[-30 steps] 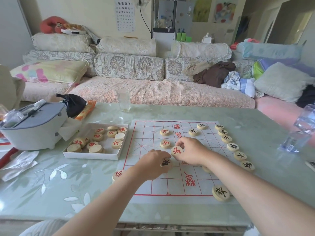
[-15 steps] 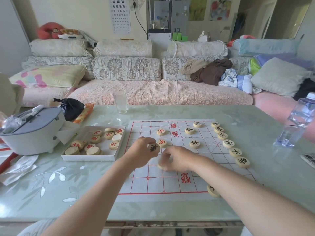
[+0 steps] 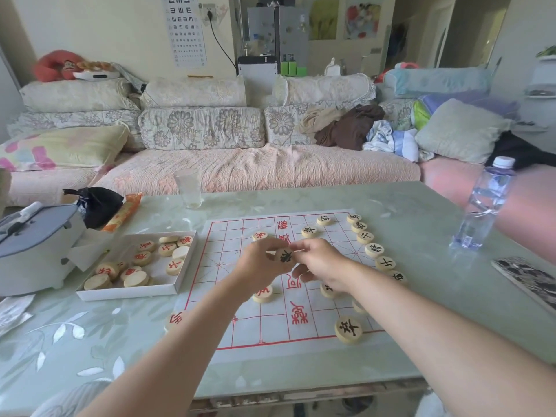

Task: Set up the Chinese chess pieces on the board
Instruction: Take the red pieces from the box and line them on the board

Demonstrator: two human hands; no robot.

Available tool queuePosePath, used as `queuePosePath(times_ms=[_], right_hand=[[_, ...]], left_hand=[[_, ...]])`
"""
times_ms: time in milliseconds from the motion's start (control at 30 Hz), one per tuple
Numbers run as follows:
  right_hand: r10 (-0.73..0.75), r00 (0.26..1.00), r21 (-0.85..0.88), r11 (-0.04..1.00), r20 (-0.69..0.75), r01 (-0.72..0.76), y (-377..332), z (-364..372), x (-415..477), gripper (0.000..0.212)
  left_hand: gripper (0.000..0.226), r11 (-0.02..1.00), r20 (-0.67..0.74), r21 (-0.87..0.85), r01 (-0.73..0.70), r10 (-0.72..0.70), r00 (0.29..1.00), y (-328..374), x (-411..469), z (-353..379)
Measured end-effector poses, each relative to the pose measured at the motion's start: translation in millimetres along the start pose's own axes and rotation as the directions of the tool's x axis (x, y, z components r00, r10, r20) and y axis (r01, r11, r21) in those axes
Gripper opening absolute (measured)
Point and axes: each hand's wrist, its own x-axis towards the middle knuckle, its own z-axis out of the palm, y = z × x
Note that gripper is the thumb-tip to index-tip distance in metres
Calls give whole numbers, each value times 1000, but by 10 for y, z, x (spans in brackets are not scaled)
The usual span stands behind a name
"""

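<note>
table (image 3: 421,230): pale green glass | water bottle (image 3: 484,206): upright, right | tumbler (image 3: 188,188): far edge | grey appliance (image 3: 33,245): left | black bag (image 3: 99,206) touching orange packet (image 3: 123,212) | sofa (image 3: 240,173): behind

Tan piece (image 3: 284,256) marked black; white board (image 3: 270,326) gridded red.

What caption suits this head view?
Left hand holds a round wooden black-marked piece beside the right hand, above the white paper chess board.

One board (image 3: 270,326) and one box (image 3: 126,291) with about twelve pieces (image 3: 174,266) in it. Six black pieces (image 3: 374,250) line the board's right edge; three red pieces (image 3: 263,293) lie outside the box. One bottle (image 3: 484,212), one glass (image 3: 188,188). Two hands, the left hand (image 3: 260,267) and right hand (image 3: 323,263), and one held piece (image 3: 284,256).
</note>
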Motion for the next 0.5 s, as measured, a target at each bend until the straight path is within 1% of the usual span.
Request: queuePosePath(times_ms=[67,133,200,267,333,400,467,500], right_hand=[[-15,999,-13,1000,-48,14,26,-112,-32,22],[-42,994,-43,998,-105,38,58,-247,-73,17],[-69,989,-78,995,-135,58,90,-372,-128,16],[-100,986,-109,990,-135,85,103,-475,-204,20],[-125,983,-166,981,-135,102,123,-583,-268,33],[-156,981,-258,958,-111,123,147,-700,-306,44],[-188,980,-325,932,-65,158,170,-799,-309,48],[-201,978,-342,924,-58,169,183,-846,-293,46]], left_hand=[[43,991,23,-123,50,-47,999,59,36,98],[45,962,82,-242,129,-112,990,128,54,179],[46,929,131,-322,184,-148,980,184,71,279],[42,912,154,-358,200,-154,976,223,76,401],[36,905,167,-372,206,-153,974,253,74,519],[29,906,180,-368,210,-152,972,287,80,602],[23,902,192,-378,207,-143,971,327,99,656],[21,901,198,-384,201,-132,971,347,118,686]])
